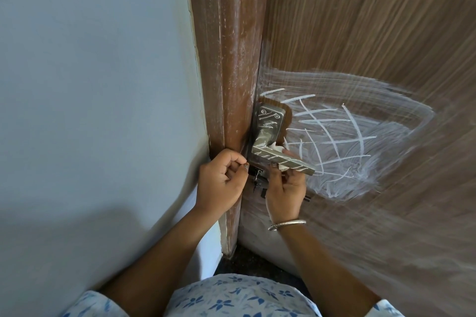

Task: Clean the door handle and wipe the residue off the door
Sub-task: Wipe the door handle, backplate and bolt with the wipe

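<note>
A silver lever door handle (279, 156) on its metal plate (269, 121) carries white streaks. The brown wooden door (360, 33) around it is smeared with white residue (342, 134) and chalk-like cross lines. My right hand (284, 189) reaches up under the lever and pinches a small white wad of tissue or cloth (279, 148) against it; most of the wad is hidden behind the lever. My left hand (221, 180) sits by the door frame, just left of the handle, fingers curled and thumb against forefinger, with nothing visible in it.
The reddish-brown door frame (231, 59) with white scuffs runs down left of the handle. A pale blue wall (90, 85) fills the left side. A dark latch or lock piece (258, 181) sits below the handle. Dark floor (257, 262) shows at the bottom.
</note>
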Action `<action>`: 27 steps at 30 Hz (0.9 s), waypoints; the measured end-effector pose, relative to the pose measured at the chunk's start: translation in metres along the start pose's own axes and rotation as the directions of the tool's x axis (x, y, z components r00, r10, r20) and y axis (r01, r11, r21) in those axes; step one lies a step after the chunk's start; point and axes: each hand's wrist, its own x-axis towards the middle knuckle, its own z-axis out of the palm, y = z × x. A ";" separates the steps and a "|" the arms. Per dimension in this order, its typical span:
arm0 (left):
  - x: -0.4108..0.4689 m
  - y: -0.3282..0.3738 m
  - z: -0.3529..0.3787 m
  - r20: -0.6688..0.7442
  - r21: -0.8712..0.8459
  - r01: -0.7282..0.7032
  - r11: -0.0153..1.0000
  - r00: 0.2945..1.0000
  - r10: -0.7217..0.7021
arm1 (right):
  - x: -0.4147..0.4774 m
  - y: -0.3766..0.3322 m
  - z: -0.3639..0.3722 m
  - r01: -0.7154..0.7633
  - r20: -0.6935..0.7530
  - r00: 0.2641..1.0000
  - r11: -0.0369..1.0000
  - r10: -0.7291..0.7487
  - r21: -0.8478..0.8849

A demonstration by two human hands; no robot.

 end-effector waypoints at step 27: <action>0.000 -0.005 0.001 -0.006 0.025 0.012 1.000 1.000 -0.012 | 0.010 -0.013 0.009 -0.142 -0.110 0.979 0.958 0.173 0.247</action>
